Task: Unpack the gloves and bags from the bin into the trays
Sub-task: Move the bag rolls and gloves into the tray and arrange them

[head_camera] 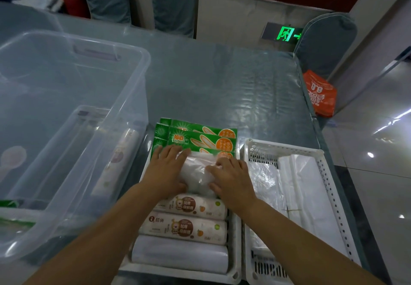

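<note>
A clear plastic packet of gloves [196, 174] lies in the left white tray [233, 260], and both my hands rest on it. My left hand [165, 171] presses its left side, my right hand [231, 178] its right side. Behind the packet lie green glove packs [200, 139]. In front of it sit two printed bag rolls [189, 228] and a plain white roll [180, 257]. The right white tray [287, 149] holds folded white plastic bags [309, 187]. The clear bin [73, 116] stands at left with a roll [120, 151] and clear packs inside.
The table has a grey-blue plastic cover [222, 80]. An orange bag [320, 94] hangs off the right edge by a blue chair [329, 40]. More chairs stand behind the table. Shiny floor lies to the right.
</note>
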`<state>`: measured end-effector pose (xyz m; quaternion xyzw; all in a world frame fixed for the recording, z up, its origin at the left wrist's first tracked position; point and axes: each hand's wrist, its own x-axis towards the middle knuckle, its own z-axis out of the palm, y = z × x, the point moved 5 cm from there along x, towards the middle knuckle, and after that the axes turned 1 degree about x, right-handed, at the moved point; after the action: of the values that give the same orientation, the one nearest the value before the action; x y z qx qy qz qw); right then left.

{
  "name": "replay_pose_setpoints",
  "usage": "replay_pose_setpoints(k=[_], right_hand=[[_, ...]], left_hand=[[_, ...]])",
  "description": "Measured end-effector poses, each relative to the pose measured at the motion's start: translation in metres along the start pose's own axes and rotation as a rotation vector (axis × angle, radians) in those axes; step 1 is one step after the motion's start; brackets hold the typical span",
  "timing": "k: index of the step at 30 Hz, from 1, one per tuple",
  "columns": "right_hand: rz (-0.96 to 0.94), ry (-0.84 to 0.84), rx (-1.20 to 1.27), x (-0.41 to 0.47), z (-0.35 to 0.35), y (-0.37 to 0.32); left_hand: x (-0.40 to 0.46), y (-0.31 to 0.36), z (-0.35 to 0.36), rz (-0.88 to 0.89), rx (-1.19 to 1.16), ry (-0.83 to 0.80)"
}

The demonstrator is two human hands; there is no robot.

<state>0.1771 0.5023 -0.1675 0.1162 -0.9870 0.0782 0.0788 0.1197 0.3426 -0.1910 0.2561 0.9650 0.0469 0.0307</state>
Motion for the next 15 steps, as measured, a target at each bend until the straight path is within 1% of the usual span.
replay_pose_setpoints(k=[3,7,10,12,13,15], right_hand=[[0.01,0.098,0.027,0.0,-0.006,0.003],[0.016,0.2,0.036,0.005,-0.016,0.006],[0.052,0.259,0.051,0.013,-0.025,0.009],[0.102,0.23,0.039,0.025,-0.026,0.014],[0.129,0.17,0.026,0.033,-0.023,0.017],[0.161,0.011,0.009,0.049,-0.013,0.022]], left_hand=[[0.0,0.0,-0.003,-0.02,-0.035,0.011],[0.001,-0.001,-0.004,-0.028,-0.127,-0.016],[0.009,-0.012,-0.014,-0.142,-0.227,0.087],[0.018,-0.023,-0.02,-0.243,-0.256,0.134],[0.024,-0.027,-0.022,-0.272,-0.247,0.136],[0.039,-0.03,-0.024,-0.268,-0.176,0.139]])
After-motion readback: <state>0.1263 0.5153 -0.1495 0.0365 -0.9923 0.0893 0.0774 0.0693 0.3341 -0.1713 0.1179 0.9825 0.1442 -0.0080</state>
